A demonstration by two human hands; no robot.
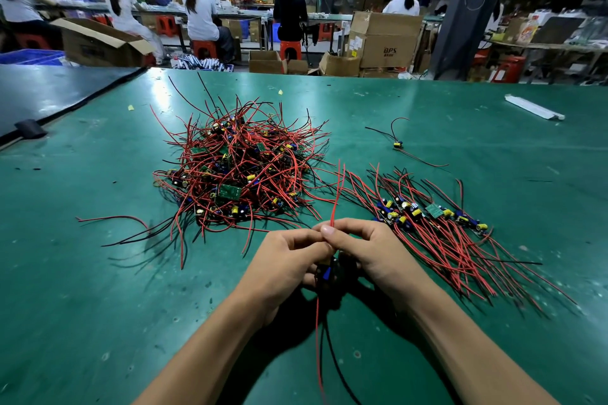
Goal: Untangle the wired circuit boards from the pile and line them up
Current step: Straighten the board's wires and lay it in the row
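Note:
A tangled pile of small circuit boards (237,171) with red and black wires lies on the green table (98,273), left of centre. To its right, a row of lined-up boards (431,214) has its wires fanned toward me. My left hand (283,260) and my right hand (371,253) meet in front of me and together hold one wired board (327,273), mostly hidden between the fingers. Both thumbs pinch its red wires, which stick up toward the pile. More red and black wires hang down from it toward me.
A single wired board (398,144) lies apart at the back right. A white strip (534,107) sits near the far right edge. A black mat (49,92) covers the far left corner. Workers, cardboard boxes and stools fill the room behind the table.

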